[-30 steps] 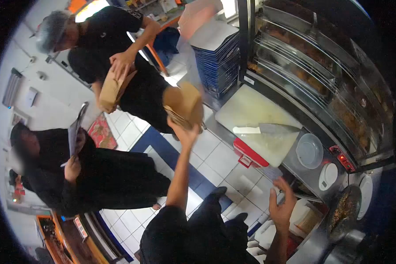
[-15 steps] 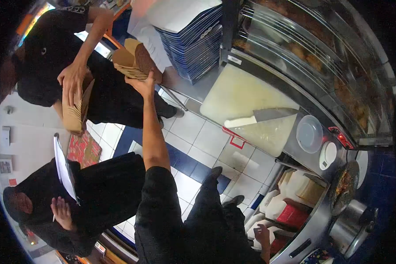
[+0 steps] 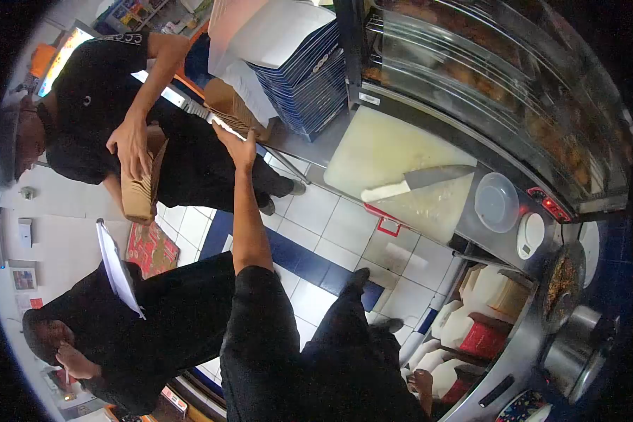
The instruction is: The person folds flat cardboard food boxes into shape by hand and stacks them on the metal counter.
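My left hand (image 3: 239, 148) stretches out toward the far end of the counter, its fingers closed at the lower edge of a stack of brown cardboard food cartons (image 3: 228, 104). A pale streak runs along my fingers; I cannot make out what it is. Beside the stack, a co-worker's hand (image 3: 130, 144) rests on another brown carton stack (image 3: 140, 193). My right hand (image 3: 420, 383) hangs low at the right, close to white food boxes (image 3: 443, 373) on a shelf. It is small and dark, so its grip is unclear.
A knife (image 3: 418, 181) lies on the cutting board (image 3: 358, 144), with a plastic tub (image 3: 496, 202) and a white scale (image 3: 531, 235) nearby. Blue-edged boxes (image 3: 299, 77) are stacked by a glass food warmer (image 3: 471, 70). Another person (image 3: 161, 309) stands at the left, near a clipboard (image 3: 116, 271).
The view has shifted, so most things appear lower and further right. The carton stack at my left hand has tilted. The person at the lower left has raised a hand to the face.
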Motion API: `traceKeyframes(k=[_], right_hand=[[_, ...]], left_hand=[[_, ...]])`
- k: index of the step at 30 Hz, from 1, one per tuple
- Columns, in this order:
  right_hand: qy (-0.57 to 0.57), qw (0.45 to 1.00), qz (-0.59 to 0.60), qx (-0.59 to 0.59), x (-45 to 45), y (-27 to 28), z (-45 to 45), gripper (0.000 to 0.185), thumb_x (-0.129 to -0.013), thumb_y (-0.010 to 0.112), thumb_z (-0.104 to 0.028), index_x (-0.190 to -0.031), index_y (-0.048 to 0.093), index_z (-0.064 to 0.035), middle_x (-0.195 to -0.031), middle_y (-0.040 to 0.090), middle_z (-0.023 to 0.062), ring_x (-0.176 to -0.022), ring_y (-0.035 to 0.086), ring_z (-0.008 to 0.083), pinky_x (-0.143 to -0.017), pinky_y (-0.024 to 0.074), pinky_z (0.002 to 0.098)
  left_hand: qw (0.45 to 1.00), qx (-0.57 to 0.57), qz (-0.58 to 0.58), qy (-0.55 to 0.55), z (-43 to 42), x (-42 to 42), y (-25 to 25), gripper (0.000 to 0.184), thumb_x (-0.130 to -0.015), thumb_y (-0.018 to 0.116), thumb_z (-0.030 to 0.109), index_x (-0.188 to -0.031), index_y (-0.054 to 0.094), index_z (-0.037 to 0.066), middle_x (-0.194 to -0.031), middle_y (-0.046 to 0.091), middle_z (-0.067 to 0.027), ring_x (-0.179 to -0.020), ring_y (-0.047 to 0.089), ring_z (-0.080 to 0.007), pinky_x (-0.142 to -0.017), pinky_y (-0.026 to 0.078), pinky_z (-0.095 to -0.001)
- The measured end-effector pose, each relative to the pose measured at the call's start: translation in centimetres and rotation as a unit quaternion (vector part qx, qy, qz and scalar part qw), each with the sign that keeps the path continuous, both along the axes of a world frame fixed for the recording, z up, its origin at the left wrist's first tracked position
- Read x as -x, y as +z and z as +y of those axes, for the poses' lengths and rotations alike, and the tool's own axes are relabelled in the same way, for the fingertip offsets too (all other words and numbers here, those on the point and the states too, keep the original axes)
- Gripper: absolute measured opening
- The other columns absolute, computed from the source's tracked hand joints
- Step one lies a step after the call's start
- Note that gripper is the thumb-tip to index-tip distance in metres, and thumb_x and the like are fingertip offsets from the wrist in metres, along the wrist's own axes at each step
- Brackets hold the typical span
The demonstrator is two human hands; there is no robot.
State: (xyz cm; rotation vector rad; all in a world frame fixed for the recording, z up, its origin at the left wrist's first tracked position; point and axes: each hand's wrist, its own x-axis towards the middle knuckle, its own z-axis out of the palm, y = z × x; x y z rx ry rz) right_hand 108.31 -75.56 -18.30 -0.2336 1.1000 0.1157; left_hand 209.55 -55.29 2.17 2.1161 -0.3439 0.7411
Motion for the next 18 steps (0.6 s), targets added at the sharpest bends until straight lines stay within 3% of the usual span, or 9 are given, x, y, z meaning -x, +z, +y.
traceKeyframes(k=[1, 3, 5, 6, 8, 11, 12, 14, 18], right_hand=[[-0.052, 0.992, -0.052, -0.100, 0.3, 0.1, -0.3, 0.027, -0.096, 0.054, -0.028, -0.106, 0.062, -0.0051, -0.094, 0.069, 0.0159, -0.074, 0.069, 0.0274, -0.057, 0.0558, 0.0352], [0.058, 0.992, 0.033, 0.105, 3.4, -3.7, 1.1, 0.030, -0.096, 0.053, -0.033, -0.103, 0.063, -0.0059, -0.087, 0.069, 0.0132, -0.068, 0.067, 0.0259, -0.055, 0.0540, 0.0349], [-0.105, 0.984, 0.067, 0.124, 4.5, -5.2, 4.1, 0.029, -0.095, 0.055, -0.036, -0.096, 0.065, -0.0082, -0.068, 0.065, 0.0039, -0.052, 0.060, 0.0212, -0.050, 0.0502, 0.0371], [0.093, 0.952, 0.055, 0.287, 5.2, -4.7, 4.6, 0.028, -0.095, 0.054, -0.035, -0.090, 0.067, -0.0102, -0.072, 0.067, 0.0052, -0.058, 0.062, 0.0213, -0.055, 0.0515, 0.0378], [0.521, 0.550, 0.198, 0.622, 5.0, -2.7, 5.5, 0.031, -0.096, 0.052, -0.032, -0.079, 0.071, -0.0142, -0.078, 0.071, 0.0080, -0.070, 0.067, 0.0215, -0.066, 0.0541, 0.0392], [0.528, 0.479, 0.222, 0.665, 11.5, -8.7, 10.9, 0.026, -0.088, 0.065, -0.033, -0.085, 0.073, -0.0077, -0.085, 0.071, 0.0151, -0.078, 0.068, 0.0321, -0.071, 0.0525, 0.0442], [0.293, 0.683, 0.246, 0.622, 7.5, 1.7, 11.1, 0.035, -0.088, 0.067, -0.034, -0.107, 0.068, -0.0035, -0.099, 0.069, 0.0196, -0.091, 0.068, 0.0342, -0.075, 0.0542, 0.0448], [0.194, 0.722, 0.385, 0.542, 5.2, 14.8, 11.2, 0.038, -0.088, 0.067, -0.031, -0.111, 0.066, -0.0016, -0.103, 0.068, 0.0224, -0.096, 0.066, 0.0361, -0.081, 0.0534, 0.0441], [-0.083, 0.707, 0.451, 0.538, 14.0, 22.3, 14.5, 0.031, -0.086, 0.066, -0.022, -0.111, 0.067, -0.0047, -0.087, 0.071, 0.0157, -0.075, 0.069, 0.0324, -0.070, 0.0554, 0.0405]], left_hand=[[1.000, -0.009, -0.020, 0.001, -0.1, 0.9, 0.7, 0.112, -0.070, 0.082, 0.022, -0.149, 0.010, -0.012, -0.147, 0.027, -0.0366, -0.141, 0.023, -0.0462, -0.118, 0.018, -0.0489], [0.998, -0.018, -0.030, -0.045, 0.6, 1.4, 1.1, 0.109, -0.069, 0.083, 0.020, -0.148, 0.016, -0.012, -0.148, 0.027, -0.0346, -0.140, 0.024, -0.0472, -0.117, 0.020, -0.0489], [1.000, -0.022, -0.004, -0.005, 0.2, 1.7, 0.9, 0.101, -0.065, 0.086, 0.018, -0.144, 0.030, -0.010, -0.144, 0.037, -0.0307, -0.136, 0.032, -0.0454, -0.115, 0.023, -0.0496], [0.997, -0.013, -0.067, -0.042, 0.3, 1.9, 1.4, 0.087, -0.063, 0.088, 0.016, -0.134, 0.043, -0.009, -0.129, 0.054, -0.0272, -0.119, 0.052, -0.0420, -0.105, 0.039, -0.0497], [0.993, 0.076, 0.055, -0.077, 0.0, 1.8, 0.2, 0.069, -0.064, 0.088, 0.014, -0.120, 0.054, -0.006, -0.110, 0.064, -0.0198, -0.094, 0.063, -0.0347, -0.087, 0.051, -0.0467], [0.986, -0.013, -0.001, -0.168, -6.4, 7.0, -0.3, 0.061, -0.070, 0.082, 0.015, -0.122, 0.054, -0.001, -0.116, 0.060, -0.0172, -0.098, 0.062, -0.0324, -0.086, 0.052, -0.0469], [0.978, -0.020, 0.018, -0.208, -8.9, 10.2, -2.9, 0.058, -0.072, 0.080, 0.015, -0.122, 0.054, 0.000, -0.118, 0.059, -0.0164, -0.099, 0.061, -0.0317, -0.086, 0.052, -0.0469], [0.953, -0.049, 0.093, -0.283, -11.7, 18.6, -8.8, 0.053, -0.076, 0.075, 0.016, -0.123, 0.054, 0.003, -0.122, 0.056, -0.0146, -0.101, 0.060, -0.0302, -0.086, 0.052, -0.0471], [0.785, -0.116, 0.485, -0.368, -12.5, 41.7, -20.0, 0.043, -0.085, 0.067, 0.017, -0.125, 0.055, 0.010, -0.130, 0.051, -0.0112, -0.105, 0.058, -0.0273, -0.085, 0.053, -0.0474]])
